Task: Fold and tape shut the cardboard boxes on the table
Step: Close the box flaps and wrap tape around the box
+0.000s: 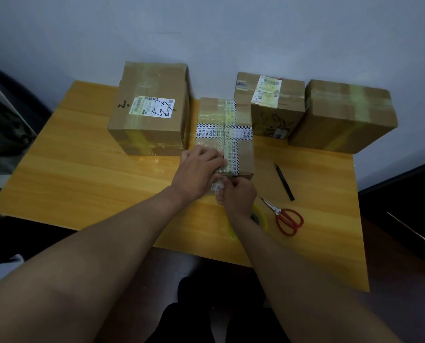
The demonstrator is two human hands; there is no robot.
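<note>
Nearest you, your right hand (238, 194) pinches tape at the near edge of the middle box (225, 134) at table (83, 189) centre; your left hand (198, 173) presses flat-fingered on its top; scissors (284, 216) lie just right

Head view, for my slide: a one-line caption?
Left hand presses the middle box while the right hand pinches tape at its near edge.

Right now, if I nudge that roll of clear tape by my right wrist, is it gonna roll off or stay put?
The tape roll seems to lie flat on the table, partly hidden under the right hand and wrist, so it would probably slide, not roll. It looks like a thin ring, likely light and easily pushed. Stood on edge, it could roll.
</note>
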